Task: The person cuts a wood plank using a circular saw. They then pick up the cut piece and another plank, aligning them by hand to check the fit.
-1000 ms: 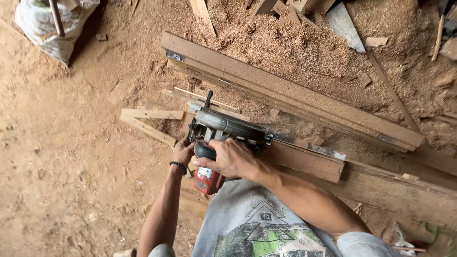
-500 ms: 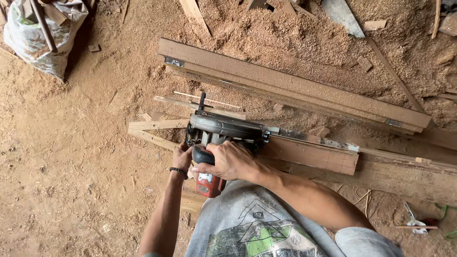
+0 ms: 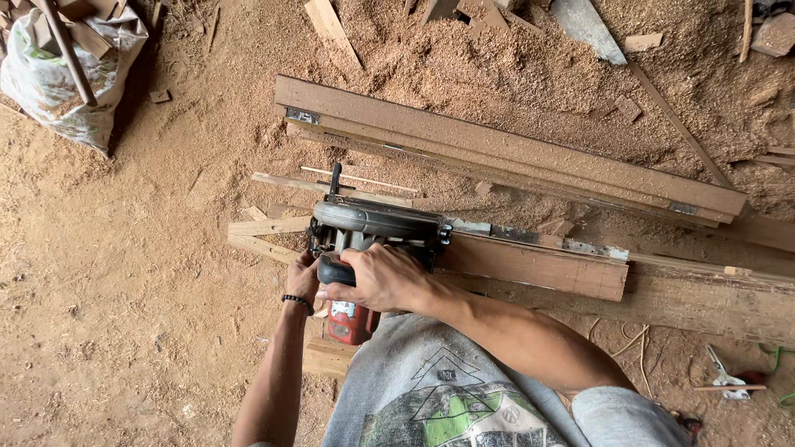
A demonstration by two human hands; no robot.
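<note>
Sawdust covers the dirt floor (image 3: pixel 124 331). The right hand (image 3: pixel 381 277) wraps the saw (image 3: pixel 373 236) handle while the left hand (image 3: pixel 304 277) clasps its near-left side, steadying it on the plank (image 3: pixel 538 265) end.

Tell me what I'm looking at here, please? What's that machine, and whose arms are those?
The camera sits on a person's head and looks down, so the arms are that person's own. The right hand grips the top handle of a circular saw, a grey and red power tool with a round blade cover. The left hand rests against the saw's side. The saw sits at the end of a brown wooden board, which lies on the ground. A longer board lies behind it. Sawdust and thin wood strips cover the dirt ground. A sack full of wood scraps sits in the top left corner.
</note>
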